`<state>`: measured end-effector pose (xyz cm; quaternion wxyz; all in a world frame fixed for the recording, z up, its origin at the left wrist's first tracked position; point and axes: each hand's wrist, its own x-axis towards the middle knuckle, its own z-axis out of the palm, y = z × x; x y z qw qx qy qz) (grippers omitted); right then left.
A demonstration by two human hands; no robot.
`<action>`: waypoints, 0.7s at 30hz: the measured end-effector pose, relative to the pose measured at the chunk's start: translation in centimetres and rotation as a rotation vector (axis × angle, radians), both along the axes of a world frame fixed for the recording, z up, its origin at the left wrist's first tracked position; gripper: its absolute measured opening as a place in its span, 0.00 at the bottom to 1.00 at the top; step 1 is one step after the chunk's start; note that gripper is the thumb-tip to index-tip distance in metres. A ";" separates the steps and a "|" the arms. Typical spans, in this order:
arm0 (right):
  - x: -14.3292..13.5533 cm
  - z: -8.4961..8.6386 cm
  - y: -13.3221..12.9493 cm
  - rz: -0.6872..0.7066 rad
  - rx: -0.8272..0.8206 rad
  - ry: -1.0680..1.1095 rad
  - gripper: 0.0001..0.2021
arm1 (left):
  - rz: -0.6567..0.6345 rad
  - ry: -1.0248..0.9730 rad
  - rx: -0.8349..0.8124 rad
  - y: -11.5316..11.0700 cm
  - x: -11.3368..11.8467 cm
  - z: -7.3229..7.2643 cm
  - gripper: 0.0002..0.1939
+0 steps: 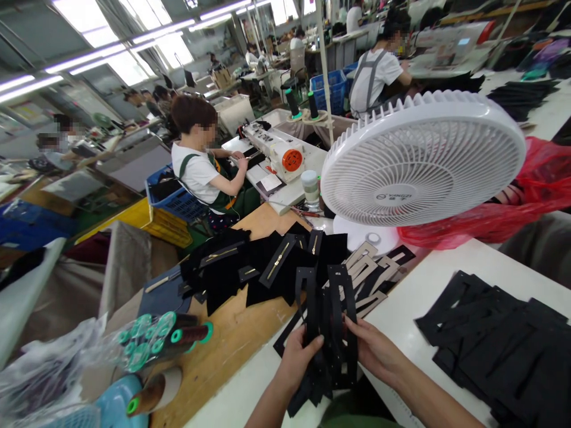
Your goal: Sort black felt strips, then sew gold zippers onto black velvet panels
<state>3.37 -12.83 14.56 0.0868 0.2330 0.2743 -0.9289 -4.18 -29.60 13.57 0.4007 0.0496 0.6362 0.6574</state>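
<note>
In the head view, we hold a bunch of black slotted pieces upright between our two hands, low in the middle, just in front of the worktop. Our left hand grips the bunch from its left side, thumb across the front; our right hand pinches the right edge, thumb and fingers close together. Just beyond them we see beige slotted pieces, and to the left of those, black zippered pieces scattered on the wooden tabletop. On the white table to our right lies a heap of black pieces. A white fan stands ahead, and beyond, at left, a co-worker sits at a sewing machine.
</note>
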 end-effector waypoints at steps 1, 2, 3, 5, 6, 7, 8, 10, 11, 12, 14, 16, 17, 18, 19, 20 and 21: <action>0.0 -0.2 0.2 -0.001 -0.007 -0.002 0.13 | -0.056 0.045 -0.029 0.0 0.1 0.2 0.19; 0.0 -0.4 0.5 0.001 -0.008 -0.002 0.13 | -0.110 0.090 -0.062 0.0 0.1 0.4 0.19; 0.1 -0.7 0.8 0.009 -0.006 0.000 0.13 | -0.163 0.129 -0.097 -0.1 0.1 0.5 0.19; 0.4 -1.2 1.5 0.048 0.002 -0.001 0.13 | -0.277 0.188 -0.174 -0.4 0.2 0.8 0.16; 0.6 -1.4 1.8 0.077 0.009 -0.007 0.13 | -0.350 0.214 -0.217 -0.6 0.2 0.9 0.14; 0.7 -1.7 2.0 0.111 0.019 -0.016 0.12 | -0.432 0.252 -0.266 -0.7 0.2 1.1 0.11; 0.9 -2.0 2.2 0.147 0.032 -0.026 0.12 | -0.516 0.308 -0.319 -0.8 0.3 1.3 0.09; 1.1 -2.6 2.4 0.228 0.063 -0.042 0.14 | -0.668 0.465 -0.413 -0.8 0.4 1.9 0.04; 1.2 -2.9 2.4 0.265 0.082 -0.046 0.15 | -0.725 0.548 -0.444 -0.7 0.5 2.2 0.02; 1.4 -3.1 2.4 0.292 0.103 -0.048 0.16 | -0.764 0.617 -0.460 -0.6 0.6 2.5 0.01; 1.7 -3.1 2.5 0.286 0.159 -0.046 0.17 | -0.776 0.671 -0.459 -0.1 0.8 3.1 0.01; 2.5 -2.8 2.8 0.194 0.235 -0.041 0.19 | -0.696 0.625 -0.443 0.7 0.8 3.4 0.03; 3.1 -2.5 3.2 0.137 0.274 -0.039 0.19 | -0.617 0.579 -0.428 1.2 0.9 3.4 0.05; 3.8 -2.1 3.8 0.083 0.314 -0.040 0.19 | -0.521 0.526 -0.408 1.7 0.9 3.3 0.07; 4.6 -1.8 4.5 0.033 0.353 -0.045 0.19 | -0.423 0.472 -0.382 2.4 0.9 3.1 0.09; 5.6 -1.4 5.3 -0.012 0.391 -0.054 0.19 | -0.337 0.422 -0.351 3.2 0.9 2.8 0.12; 6.7 -1.0 6.1 -0.056 0.426 -0.068 0.20 | -0.273 0.377 -0.315 4.1 1.1 2.3 0.15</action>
